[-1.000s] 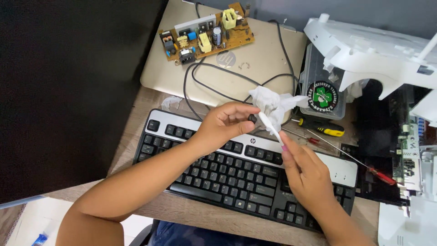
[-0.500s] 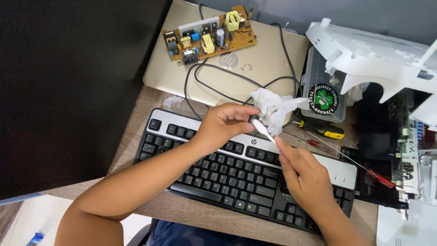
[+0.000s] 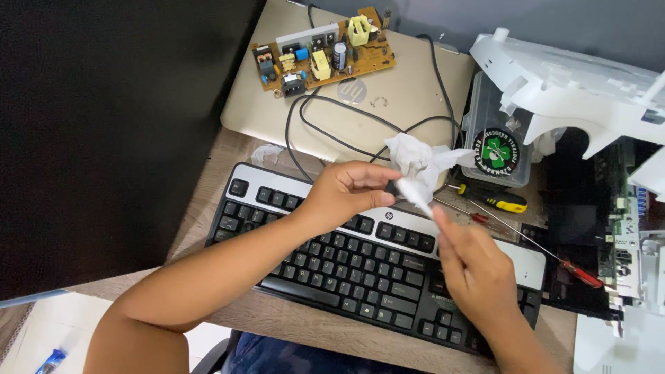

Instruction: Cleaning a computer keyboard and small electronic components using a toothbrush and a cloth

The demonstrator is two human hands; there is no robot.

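Nearest the camera: black keyboard [image 3: 360, 273] across the desk edge, both forearms above it. Right hand [image 3: 478, 266], now lower than half a second before, fingertips pinched on the outer end of a slim white stick [image 3: 418, 195]. Left hand [image 3: 346, 197], barely shifted, closed on the stick's inner end and on crumpled white tissue [image 3: 419, 161] bunched just above. Beyond: yellow-handled screwdriver [image 3: 500, 202] and red-handled screwdriver [image 3: 540, 249] at right, unmoved. Farthest: green circuit board [image 3: 322, 52] atop a closed beige laptop [image 3: 360, 114], clear plastic container [image 3: 495, 142] and white plastic housing [image 3: 568, 90] alongside.
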